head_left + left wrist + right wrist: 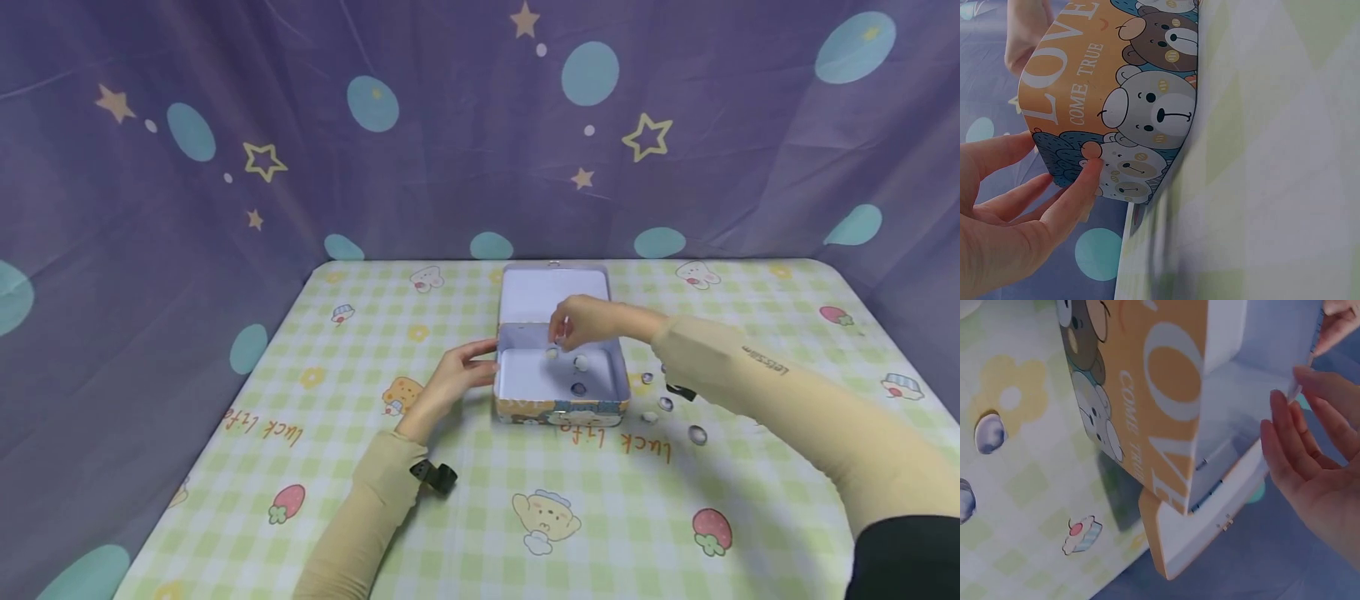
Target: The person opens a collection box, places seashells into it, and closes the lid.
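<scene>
A tin box (562, 408) with printed bears stands with its lid (551, 287) tipped back. My left hand (468, 371) touches the box's left side; in the left wrist view its fairly straight fingers (1079, 194) rest against the printed wall. Over the box's interior, my right hand (585, 321) pinches a small pale shell (1295, 395) between thumb and fingertips, mostly covered by them. Inside the box lie a whitish shell (581, 362), a darker purple shell (578, 389) and another pale one near the back, under the right hand.
Several small purple-white shells (697, 434) lie on the checked tablecloth (622, 542) right of the box, partly below my right forearm. A purple curtain (480, 167) with stars hangs behind the table. Each wrist wears a small black camera (435, 477).
</scene>
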Available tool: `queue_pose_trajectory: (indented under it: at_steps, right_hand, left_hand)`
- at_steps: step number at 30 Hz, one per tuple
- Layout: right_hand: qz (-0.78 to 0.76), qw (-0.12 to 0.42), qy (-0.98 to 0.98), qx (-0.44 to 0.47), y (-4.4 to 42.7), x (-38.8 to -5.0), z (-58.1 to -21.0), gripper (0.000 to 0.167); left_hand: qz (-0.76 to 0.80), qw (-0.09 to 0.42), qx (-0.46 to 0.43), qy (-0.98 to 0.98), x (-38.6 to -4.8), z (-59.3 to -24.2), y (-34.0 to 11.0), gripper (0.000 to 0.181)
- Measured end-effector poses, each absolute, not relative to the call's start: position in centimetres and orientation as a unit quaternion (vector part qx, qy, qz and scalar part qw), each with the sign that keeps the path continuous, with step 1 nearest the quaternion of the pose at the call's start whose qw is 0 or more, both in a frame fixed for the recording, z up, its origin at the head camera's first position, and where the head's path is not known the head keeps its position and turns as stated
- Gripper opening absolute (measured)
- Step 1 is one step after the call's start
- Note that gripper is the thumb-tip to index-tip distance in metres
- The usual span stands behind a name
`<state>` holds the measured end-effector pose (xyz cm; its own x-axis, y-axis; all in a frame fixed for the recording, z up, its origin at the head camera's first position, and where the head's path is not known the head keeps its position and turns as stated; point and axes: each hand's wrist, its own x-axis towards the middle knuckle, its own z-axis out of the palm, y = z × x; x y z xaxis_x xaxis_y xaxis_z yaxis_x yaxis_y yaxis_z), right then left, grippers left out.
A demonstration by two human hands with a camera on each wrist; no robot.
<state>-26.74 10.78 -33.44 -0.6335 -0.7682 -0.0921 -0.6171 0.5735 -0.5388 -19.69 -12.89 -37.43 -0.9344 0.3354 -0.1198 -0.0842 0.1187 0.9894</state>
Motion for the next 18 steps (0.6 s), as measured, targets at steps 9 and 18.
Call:
queue_pose_trajectory:
  at_steps: [9, 18]
  right_hand:
    - [-0.253, 0.204, 0.860, -0.393, 9.7, -27.0, -35.2, 0.017]
    - [-0.236, 0.218, 0.858, -0.400, 9.1, -26.7, -36.3, 0.017]
  left_hand:
    - [0.655, 0.159, 0.085, 0.734, -19.7, -37.4, -12.8, 0.051]
    - [0.656, 0.156, 0.090, 0.733, -19.6, -37.2, -12.8, 0.049]
